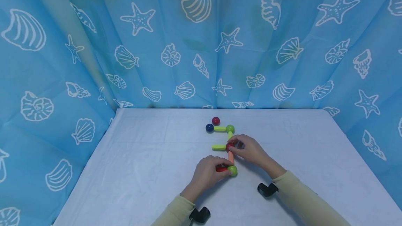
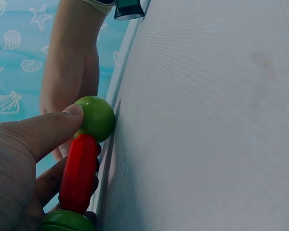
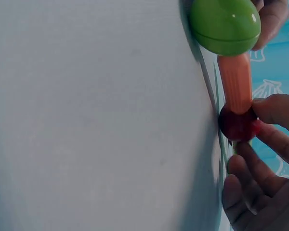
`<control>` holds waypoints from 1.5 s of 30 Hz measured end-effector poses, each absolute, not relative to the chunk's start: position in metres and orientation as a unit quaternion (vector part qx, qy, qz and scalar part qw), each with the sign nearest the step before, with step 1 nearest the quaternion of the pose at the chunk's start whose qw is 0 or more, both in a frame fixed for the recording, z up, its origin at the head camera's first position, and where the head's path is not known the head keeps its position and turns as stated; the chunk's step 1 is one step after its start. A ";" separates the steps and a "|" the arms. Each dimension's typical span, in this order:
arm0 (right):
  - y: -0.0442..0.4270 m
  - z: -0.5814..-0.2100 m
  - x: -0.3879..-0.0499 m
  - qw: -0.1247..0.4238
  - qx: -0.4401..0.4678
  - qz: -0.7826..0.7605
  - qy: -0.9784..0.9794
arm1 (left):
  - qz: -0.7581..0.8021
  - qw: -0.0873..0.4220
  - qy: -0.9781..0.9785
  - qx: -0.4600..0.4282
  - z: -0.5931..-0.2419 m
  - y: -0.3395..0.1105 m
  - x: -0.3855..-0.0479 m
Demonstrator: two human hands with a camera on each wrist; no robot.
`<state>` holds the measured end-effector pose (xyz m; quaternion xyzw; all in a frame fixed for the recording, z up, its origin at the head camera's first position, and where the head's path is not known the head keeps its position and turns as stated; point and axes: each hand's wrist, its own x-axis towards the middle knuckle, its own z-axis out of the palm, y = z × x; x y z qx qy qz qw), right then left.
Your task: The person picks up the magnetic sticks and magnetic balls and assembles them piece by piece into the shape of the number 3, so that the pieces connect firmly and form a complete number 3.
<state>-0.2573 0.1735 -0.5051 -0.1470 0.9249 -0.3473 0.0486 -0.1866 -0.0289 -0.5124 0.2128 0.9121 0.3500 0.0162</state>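
A chain of coloured balls and rods lies on the white table. My left hand [image 1: 207,172] pinches the near green ball [image 1: 232,170], with the thumb pressed on it in the left wrist view. From that ball a red rod [image 2: 79,173] runs under the palm to another green ball [image 2: 67,220], which the hand hides in the head view. My right hand [image 1: 251,151] pinches the red ball [image 3: 238,123] between thumb and fingers. An orange rod [image 1: 230,157] joins the two held balls. A yellow-green rod [image 1: 218,147] sticks out leftward from the red ball.
Farther back, a green ball [image 1: 230,128], a yellow-green rod [image 1: 220,128] and a dark blue ball [image 1: 209,127] continue the chain. A separate red ball [image 1: 215,120] sits just behind. The blue shell-patterned curtain [image 1: 201,44] hangs along the table's back edge.
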 end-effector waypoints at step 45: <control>0.175 -0.514 -0.260 0.088 -0.099 -0.399 0.907 | 0.337 -0.059 0.939 0.029 -0.505 -0.086 -0.266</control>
